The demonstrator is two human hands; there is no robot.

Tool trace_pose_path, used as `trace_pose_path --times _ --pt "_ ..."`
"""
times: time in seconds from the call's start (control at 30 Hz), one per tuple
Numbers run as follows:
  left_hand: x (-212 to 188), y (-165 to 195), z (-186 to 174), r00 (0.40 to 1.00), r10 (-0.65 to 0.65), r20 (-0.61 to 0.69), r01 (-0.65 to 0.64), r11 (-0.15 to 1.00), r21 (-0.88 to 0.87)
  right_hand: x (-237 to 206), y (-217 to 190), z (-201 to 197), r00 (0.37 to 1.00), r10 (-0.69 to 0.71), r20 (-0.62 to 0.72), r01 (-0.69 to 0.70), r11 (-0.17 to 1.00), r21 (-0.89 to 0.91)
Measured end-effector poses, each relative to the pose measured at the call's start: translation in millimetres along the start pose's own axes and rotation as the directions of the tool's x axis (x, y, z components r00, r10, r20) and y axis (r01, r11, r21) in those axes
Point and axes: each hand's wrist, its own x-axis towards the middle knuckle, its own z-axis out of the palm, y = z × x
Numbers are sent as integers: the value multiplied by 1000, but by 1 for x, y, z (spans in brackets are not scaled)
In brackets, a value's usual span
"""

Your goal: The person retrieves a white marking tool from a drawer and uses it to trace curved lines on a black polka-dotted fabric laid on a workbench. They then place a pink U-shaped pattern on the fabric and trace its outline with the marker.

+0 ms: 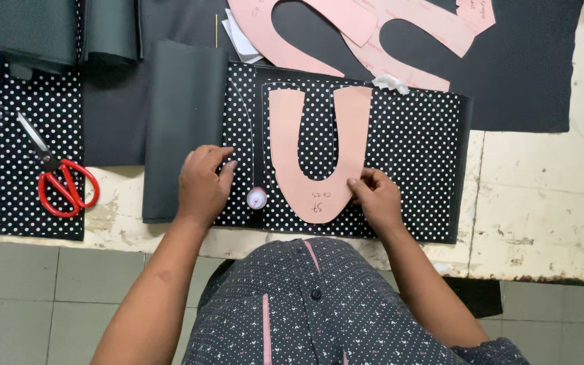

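A pink U-shaped paper pattern (285, 145) lies flat on black fabric with white polka dots (414, 142). My right hand (375, 198) pinches the pattern's lower right edge with its fingertips. My left hand (202, 184) rests palm down on the dotted fabric at its left edge, beside a folded dark grey cloth (180, 128). A small round white and pink object (257, 198) sits on the fabric between my hands, just right of my left thumb.
Red-handled scissors (62, 182) lie on another dotted piece (8, 169) at the left. More pink patterns (373, 34) lie on dark cloth (528, 74) at the back. The worn white table (542, 216) ends at its front edge near my body.
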Motion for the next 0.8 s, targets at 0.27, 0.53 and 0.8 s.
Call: trace_pose_path --times 0.27,0.53,0.8 --pt "32 8 14 975 89 202 -134 966 221 2 -10 9 994 -108 -6 108 994 -24" --pt "48 5 24 934 50 354 -132 969 211 5 -3 6 998 -60 -3 58 984 -169" --pt "46 3 29 943 44 330 -106 980 170 10 4 4 999 -34 -20 31 989 -144"
